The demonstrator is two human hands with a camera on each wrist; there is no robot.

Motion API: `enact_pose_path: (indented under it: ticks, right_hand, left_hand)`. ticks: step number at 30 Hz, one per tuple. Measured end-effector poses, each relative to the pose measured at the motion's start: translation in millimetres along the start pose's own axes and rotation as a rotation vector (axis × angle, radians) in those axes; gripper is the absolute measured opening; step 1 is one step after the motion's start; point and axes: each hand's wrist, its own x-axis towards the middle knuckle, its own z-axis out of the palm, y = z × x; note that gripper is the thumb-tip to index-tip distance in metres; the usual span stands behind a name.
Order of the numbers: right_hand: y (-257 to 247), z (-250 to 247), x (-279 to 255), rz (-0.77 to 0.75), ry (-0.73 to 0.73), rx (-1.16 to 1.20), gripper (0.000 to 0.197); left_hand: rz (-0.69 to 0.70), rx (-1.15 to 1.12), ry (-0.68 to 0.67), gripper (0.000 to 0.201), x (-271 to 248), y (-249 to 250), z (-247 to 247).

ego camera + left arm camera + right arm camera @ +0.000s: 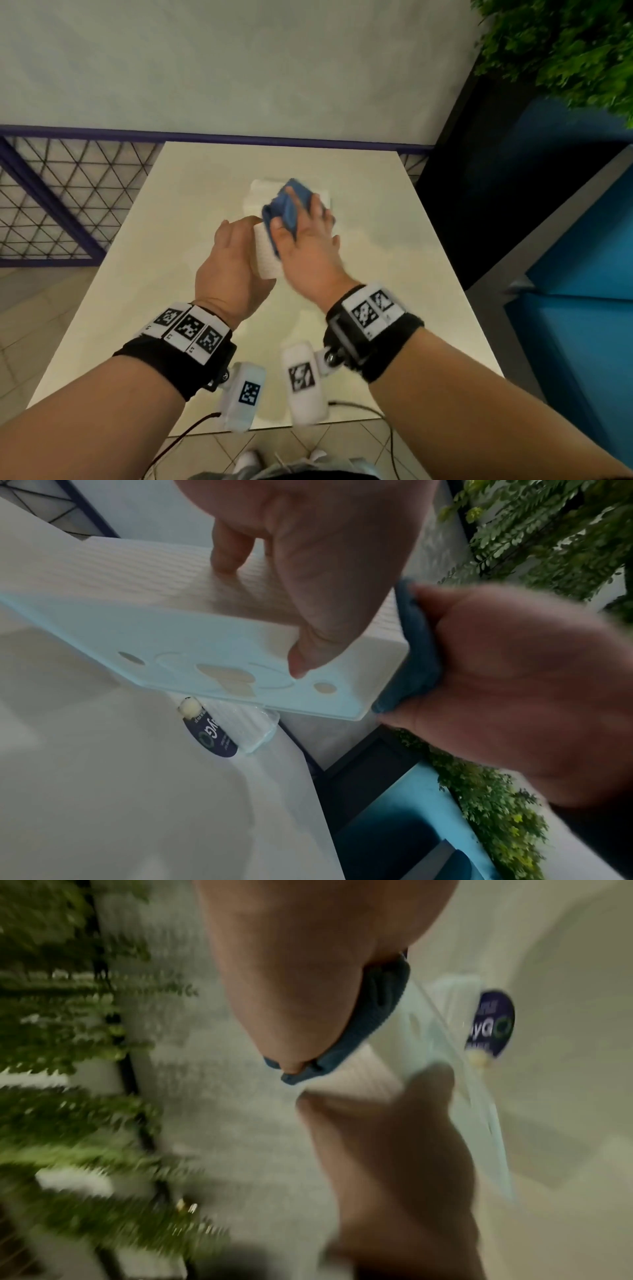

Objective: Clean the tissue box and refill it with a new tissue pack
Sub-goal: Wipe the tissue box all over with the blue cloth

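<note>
My left hand (pixel 233 260) grips a white ribbed tissue box (pixel 265 255), lifted and tilted above the table. In the left wrist view the thumb and a finger of my left hand (pixel 301 593) clamp the tissue box (pixel 143 588), whose flat pale base with cut-outs faces the camera. My right hand (pixel 305 233) holds a folded blue cloth (pixel 286 205) pressed against the box's right side. The blue cloth (pixel 414 653) sits between my right hand (pixel 514 685) and the box edge. A new tissue pack (pixel 257 195) with a dark round label (pixel 214 735) lies on the table behind.
The cream table (pixel 137 308) stands against a grey wall with a purple rail (pixel 102 132). Green plants (pixel 565 48) and a blue bench (pixel 582 274) are at the right. The right wrist view is motion-blurred.
</note>
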Motion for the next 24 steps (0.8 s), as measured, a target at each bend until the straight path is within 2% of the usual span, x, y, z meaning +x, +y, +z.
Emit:
enact_pose_path:
  ticks: [2,4,5,8,9,11,14,15,17,19,21,22,24]
  right_hand:
    - [-10,8,-18,-0.093,-0.066,-0.06,0.055]
    - [-3,2,-12,-0.137,-0.035,-0.064,0.053]
    - [5,-5,-2,-0.103,-0.009,-0.047,0.052]
    - [26,-21,24,0.14,0.092,0.085,0.053]
    - [25,-20,25,0.158,0.111,0.09,0.054]
    - [15,-8,13,0.082,0.104,0.038,0.053]
    - [-5,11,-20,-0.039,0.01,-0.031,0.053]
    - [-5,16,-26,-0.079,-0.011,-0.058,0.053]
    - [4,12,-19,-0.102,-0.025,-0.074,0.052]
    - [20,1,1,0.022,0.004,-0.021,0.051]
    - [30,-10,17,0.182,0.078,0.058,0.053]
    - [29,-11,19,0.206,0.106,0.072,0.053]
    - [16,-3,8,0.13,0.101,0.036,0.053]
  left_hand:
    - [-0.09,-0.056,0.002,0.056,1,2,-3]
    - [-0.084,-0.099,0.018,0.06,0,2,-8]
    - [-0.057,-0.092,0.023,0.063,-1,1,-9]
    - [-0.021,-0.039,-0.01,0.064,0,-2,-11]
    - [-0.019,-0.035,-0.017,0.064,1,-2,-9]
    - [-0.018,-0.043,-0.009,0.064,2,-1,-6]
    - [-0.043,-0.052,0.006,0.055,-2,0,0]
    - [-0.069,-0.069,0.007,0.052,-2,0,1]
    - [-0.035,-0.089,0.002,0.056,-2,-2,2]
    - [0.045,-0.012,-0.018,0.058,-1,-4,3]
    - [0.057,0.012,-0.04,0.06,3,-3,4]
    - [0.06,0.016,-0.05,0.06,5,-3,4]
    - [0.07,0.027,-0.053,0.057,8,-1,4]
